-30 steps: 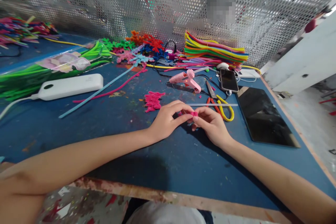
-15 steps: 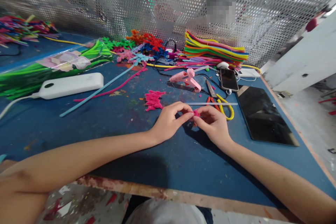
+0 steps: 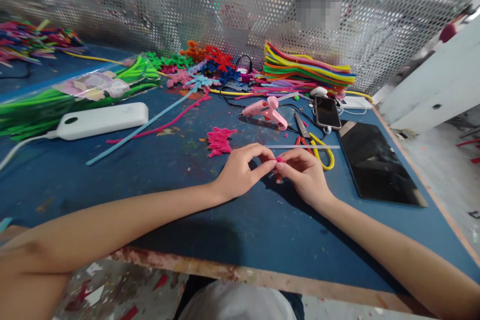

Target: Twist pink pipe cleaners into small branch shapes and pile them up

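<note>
My left hand (image 3: 242,172) and my right hand (image 3: 304,174) meet fingertip to fingertip over the blue table (image 3: 157,185). Both pinch one small pink pipe-cleaner piece (image 3: 279,160), mostly hidden by the fingers. A pile of pink pipe-cleaner shapes (image 3: 218,141) lies just behind my left hand. A clear glue stick (image 3: 300,147) and yellow-handled scissors (image 3: 318,150) lie right behind my right hand. A pink glue gun (image 3: 265,110) rests further back.
A black tablet (image 3: 375,165) and a phone (image 3: 327,112) lie at the right. A white power strip (image 3: 101,120), green pipe cleaners in a bag (image 3: 56,105) and loose blue and pink stems are at the left. Stacked coloured pipe cleaners (image 3: 307,71) and finished shapes line the perforated metal screen (image 3: 240,5).
My two hands have stayed together on the pink piece, shifting slightly up the table; the fingers have closed tighter over it, hiding more of it.
</note>
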The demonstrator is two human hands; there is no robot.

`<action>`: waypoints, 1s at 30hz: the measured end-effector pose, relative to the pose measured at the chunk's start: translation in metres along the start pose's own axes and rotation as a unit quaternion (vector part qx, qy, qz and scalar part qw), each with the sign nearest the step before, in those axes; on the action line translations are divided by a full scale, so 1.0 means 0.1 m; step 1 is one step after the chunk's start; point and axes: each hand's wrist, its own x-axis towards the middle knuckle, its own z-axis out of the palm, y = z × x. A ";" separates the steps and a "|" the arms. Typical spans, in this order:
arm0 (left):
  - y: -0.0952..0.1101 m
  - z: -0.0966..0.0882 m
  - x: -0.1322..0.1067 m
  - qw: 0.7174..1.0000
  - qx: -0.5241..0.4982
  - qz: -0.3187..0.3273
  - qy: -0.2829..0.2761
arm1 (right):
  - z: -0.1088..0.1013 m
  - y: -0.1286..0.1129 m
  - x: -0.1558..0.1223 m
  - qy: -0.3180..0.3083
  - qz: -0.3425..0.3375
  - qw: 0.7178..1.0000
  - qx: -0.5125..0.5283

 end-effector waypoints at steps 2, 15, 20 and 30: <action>0.00 0.03 0.00 1.000 -0.012 -0.015 0.006 | 0.02 -0.02 -0.01 0.035 -0.022 0.999 -0.027; -0.09 -0.04 0.03 0.959 -0.229 -0.087 -0.140 | -0.22 -0.07 0.09 -0.097 0.033 0.994 -0.046; -0.08 -0.06 0.02 0.953 -0.239 -0.118 -0.147 | -0.24 -0.16 0.06 -0.107 -0.022 0.985 -0.133; -0.08 -0.07 0.01 0.940 -0.269 -0.134 -0.163 | -0.25 -0.09 0.05 -0.152 -0.045 0.977 -0.145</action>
